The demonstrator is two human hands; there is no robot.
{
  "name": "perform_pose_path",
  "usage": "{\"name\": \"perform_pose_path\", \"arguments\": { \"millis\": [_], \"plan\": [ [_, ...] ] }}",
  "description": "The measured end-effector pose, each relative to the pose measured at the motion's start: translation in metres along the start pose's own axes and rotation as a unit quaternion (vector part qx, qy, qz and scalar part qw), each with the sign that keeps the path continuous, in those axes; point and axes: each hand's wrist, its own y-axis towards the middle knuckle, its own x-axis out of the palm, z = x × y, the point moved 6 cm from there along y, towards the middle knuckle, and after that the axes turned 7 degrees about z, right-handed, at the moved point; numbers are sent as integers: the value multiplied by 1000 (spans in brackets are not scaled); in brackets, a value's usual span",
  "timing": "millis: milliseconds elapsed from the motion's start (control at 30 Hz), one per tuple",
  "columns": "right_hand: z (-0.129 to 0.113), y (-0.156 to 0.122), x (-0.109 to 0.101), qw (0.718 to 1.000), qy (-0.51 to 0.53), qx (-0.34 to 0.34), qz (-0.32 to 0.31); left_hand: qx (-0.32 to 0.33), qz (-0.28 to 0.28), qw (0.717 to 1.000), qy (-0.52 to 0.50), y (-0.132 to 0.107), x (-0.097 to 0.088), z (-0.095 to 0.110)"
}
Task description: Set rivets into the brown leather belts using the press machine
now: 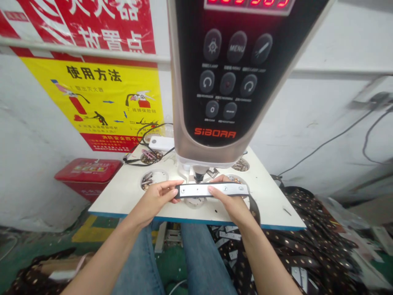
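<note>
A black strap (177, 191) with a white strip (192, 190) along its face lies level between my hands, under the head of a snap press machine (199, 176). Several small metal studs or holes show along the white strip. My left hand (158, 198) pinches the strap's left end between thumb and fingers. Farther along, my right hand (229, 200) grips it with the thumb on the white face and the fingers behind. From the right end, the dark strap hangs down over the table edge.
A white table (123, 200) with blue edging has round wells of metal parts (241, 164). The machine's control panel (230, 82) looms above. Dark studded straps (307, 209) are heaped at the right. A red box (87, 174) stands at the left, below a yellow poster (98, 98).
</note>
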Motion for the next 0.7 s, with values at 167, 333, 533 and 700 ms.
{"name": "perform_pose_path", "arguments": {
  "millis": [167, 333, 533, 700],
  "plan": [
    [20, 4, 6, 998, 56, 37, -3, -24, 13, 1000, 0, 6, 2, -8],
    [24, 5, 7, 997, 54, 52, -5, -27, 18, 999, 16, 5, 1, -9],
    [12, 2, 5, 995, 93, 27, 6, -10, 41, 999, -7, -1, -1, 5],
    [6, -21, -8, 999, 35, 14, 37, -15, -1, 999, -34, -19, 13, 9]
  ]
}}
